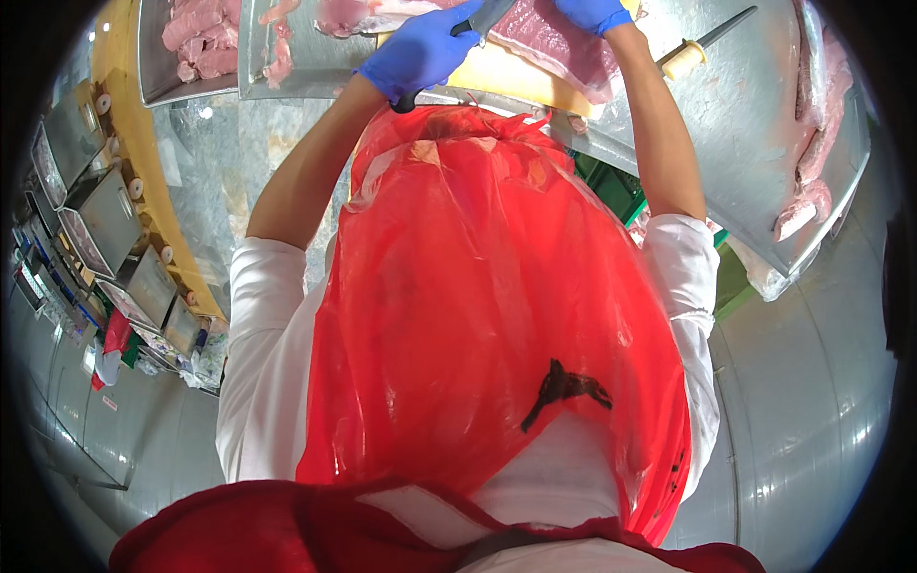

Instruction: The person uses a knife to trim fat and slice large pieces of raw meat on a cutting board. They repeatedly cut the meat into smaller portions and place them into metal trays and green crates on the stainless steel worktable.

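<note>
My left hand (420, 53), in a blue glove, is closed around the black handle of a knife (489, 17). The handle's butt sticks out below the palm, and the grey blade points up and to the right, over the meat. My right hand (592, 13), also gloved in blue, is at the far edge of a large pink slab of meat (549, 43); its fingers are mostly cut off by the top of the picture. Under the slab lies a yellow cutting board (521, 76).
A pointed tool with a cream handle (684, 60) rests on the metal table (735, 124), right of my forearm. Long meat strips (817, 143) lie along its right side. At upper left, a metal tray (158, 81) holds meat pieces. A green crate (611, 186) shows beneath the table.
</note>
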`<state>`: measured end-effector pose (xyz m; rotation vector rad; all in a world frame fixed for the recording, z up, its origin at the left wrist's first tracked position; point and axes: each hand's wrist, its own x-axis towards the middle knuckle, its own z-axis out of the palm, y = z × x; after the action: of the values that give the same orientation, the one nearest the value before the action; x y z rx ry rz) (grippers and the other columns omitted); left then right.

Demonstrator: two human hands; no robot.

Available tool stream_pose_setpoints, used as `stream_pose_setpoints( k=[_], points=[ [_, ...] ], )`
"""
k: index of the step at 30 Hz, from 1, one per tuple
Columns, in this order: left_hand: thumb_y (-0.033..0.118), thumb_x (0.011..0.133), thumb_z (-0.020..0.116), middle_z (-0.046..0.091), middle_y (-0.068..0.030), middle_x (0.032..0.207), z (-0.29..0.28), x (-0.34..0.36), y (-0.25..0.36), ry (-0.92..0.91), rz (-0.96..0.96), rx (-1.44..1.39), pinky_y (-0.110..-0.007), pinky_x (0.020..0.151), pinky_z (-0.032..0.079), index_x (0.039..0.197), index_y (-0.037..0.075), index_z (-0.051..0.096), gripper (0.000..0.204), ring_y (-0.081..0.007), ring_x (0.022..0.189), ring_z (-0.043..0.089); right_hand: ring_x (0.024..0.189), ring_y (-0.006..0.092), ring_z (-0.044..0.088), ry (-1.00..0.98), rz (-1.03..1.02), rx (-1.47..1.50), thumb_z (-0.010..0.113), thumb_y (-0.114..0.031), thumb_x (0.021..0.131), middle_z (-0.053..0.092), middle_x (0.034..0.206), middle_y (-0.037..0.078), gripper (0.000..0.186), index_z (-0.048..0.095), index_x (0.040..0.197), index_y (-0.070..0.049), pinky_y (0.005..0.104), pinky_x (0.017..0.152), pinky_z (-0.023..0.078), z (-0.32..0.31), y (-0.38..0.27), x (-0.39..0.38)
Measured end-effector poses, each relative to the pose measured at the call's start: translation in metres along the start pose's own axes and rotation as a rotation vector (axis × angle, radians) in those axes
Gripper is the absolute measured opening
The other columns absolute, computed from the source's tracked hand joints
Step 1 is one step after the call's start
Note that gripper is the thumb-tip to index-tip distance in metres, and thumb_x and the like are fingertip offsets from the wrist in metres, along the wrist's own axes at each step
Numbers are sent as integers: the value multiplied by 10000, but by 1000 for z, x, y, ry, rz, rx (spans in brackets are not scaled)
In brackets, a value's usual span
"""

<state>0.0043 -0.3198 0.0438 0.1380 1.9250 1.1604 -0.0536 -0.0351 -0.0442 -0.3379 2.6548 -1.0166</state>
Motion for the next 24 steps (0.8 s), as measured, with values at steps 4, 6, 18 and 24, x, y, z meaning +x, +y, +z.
stream_pose_setpoints(
  k=[4, 6, 18, 24],
  points=[
    [212, 1005, 582, 629, -75, 887, 10, -4, -5, 96, 175, 48, -296, 623, 516, 1528, 142, 460, 541, -153, 685, 580, 815, 401, 688, -29, -122, 9, 620, -180, 842, 706, 914, 247, 228, 732, 968, -26, 439, 764, 555, -3, -3, 4],
    [138, 977, 584, 686, -192, 940, 10, -4, -5, 170, 403, 129, -386, 773, 527, 1487, 49, 477, 529, -276, 795, 647, 830, 404, 689, -20, -148, 44, 613, -184, 844, 705, 922, 251, 238, 728, 972, -20, 443, 772, 554, -5, -6, 4],
    [132, 949, 613, 682, -238, 942, 28, -10, 2, 263, 389, 152, -402, 775, 540, 1467, 49, 510, 535, -338, 826, 684, 851, 289, 670, 4, -120, 187, 661, -180, 899, 713, 930, 162, 186, 729, 991, -33, 381, 810, 546, -12, 25, 16],
    [141, 964, 607, 645, -107, 842, 22, -25, 7, 194, 115, 84, -366, 704, 523, 1508, 55, 468, 568, -206, 742, 625, 994, 253, 668, -75, -233, 227, 692, -172, 884, 719, 1041, 141, 287, 733, 1136, -43, 365, 918, 537, -13, 3, 5]
  ],
)
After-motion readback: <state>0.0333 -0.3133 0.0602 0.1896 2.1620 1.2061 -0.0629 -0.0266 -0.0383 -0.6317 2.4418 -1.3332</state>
